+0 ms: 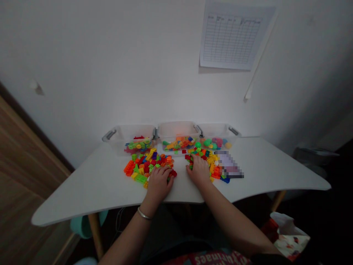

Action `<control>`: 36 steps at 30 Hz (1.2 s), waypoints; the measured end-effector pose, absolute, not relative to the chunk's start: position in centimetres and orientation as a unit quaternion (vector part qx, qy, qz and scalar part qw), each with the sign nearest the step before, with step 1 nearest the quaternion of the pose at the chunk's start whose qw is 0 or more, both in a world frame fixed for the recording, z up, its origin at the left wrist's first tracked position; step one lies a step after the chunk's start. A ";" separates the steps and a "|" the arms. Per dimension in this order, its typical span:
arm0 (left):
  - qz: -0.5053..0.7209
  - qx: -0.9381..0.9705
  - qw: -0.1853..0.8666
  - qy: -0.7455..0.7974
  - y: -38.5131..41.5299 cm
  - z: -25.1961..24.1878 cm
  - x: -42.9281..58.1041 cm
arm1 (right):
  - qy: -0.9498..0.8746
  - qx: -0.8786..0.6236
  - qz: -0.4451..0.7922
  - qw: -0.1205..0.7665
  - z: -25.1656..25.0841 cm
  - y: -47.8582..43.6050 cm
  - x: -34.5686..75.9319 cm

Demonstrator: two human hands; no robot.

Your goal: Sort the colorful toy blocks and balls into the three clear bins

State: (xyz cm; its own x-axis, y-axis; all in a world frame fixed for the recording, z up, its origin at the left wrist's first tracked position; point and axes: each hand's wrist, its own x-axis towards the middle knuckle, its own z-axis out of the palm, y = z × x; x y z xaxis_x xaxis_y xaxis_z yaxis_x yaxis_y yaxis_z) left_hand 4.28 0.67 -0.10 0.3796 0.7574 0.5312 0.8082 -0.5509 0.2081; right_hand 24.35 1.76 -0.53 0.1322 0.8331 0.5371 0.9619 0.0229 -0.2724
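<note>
Two loose heaps of small plastic building bricks in orange, red, yellow and green lie on the white table [82, 187]. My left hand [160, 184], with a metal bangle [144, 214] on its wrist, rests palm down on the right edge of the left heap [146, 168]. My right hand [199, 170] lies palm down on the right heap [210, 163], its fingers among the bricks. A gap of bare tabletop separates the hands. Whether either hand holds a brick is hidden beneath the palms.
Three clear plastic bins with grey handles stand along the wall: left [129, 140], middle [178, 137], right [217, 135]. All hold coloured pieces. A pixelated patch [228, 164] covers something beside the right heap. A printed sheet [231, 35] hangs on the wall above.
</note>
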 end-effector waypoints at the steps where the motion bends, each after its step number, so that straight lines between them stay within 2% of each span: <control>1: -0.295 -0.830 0.043 -0.471 0.7 -0.1 4.3 | -0.653 -0.690 -0.104 0.294 -0.5 1.8 24.3; 19: -0.296 -0.830 0.045 -0.470 0.7 -0.1 4.3 | -0.760 -0.574 -0.014 0.304 -1.4 3.2 24.3; 27: -0.302 -0.829 0.046 -0.469 0.7 -0.2 4.3 | -0.785 -0.537 -0.073 0.300 -0.5 2.2 24.1; 36: -0.302 -0.827 0.050 -0.471 0.7 -0.1 4.3 | -0.846 -0.454 -0.044 0.275 -0.1 1.8 23.9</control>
State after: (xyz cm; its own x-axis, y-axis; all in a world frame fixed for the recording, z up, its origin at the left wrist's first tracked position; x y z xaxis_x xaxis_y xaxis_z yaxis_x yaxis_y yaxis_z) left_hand 4.32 0.68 -0.11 0.3737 0.7498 0.5460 0.8096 -0.5510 0.2025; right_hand 23.89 1.81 -0.11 -0.4364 0.7446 0.5051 0.7931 0.5835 -0.1750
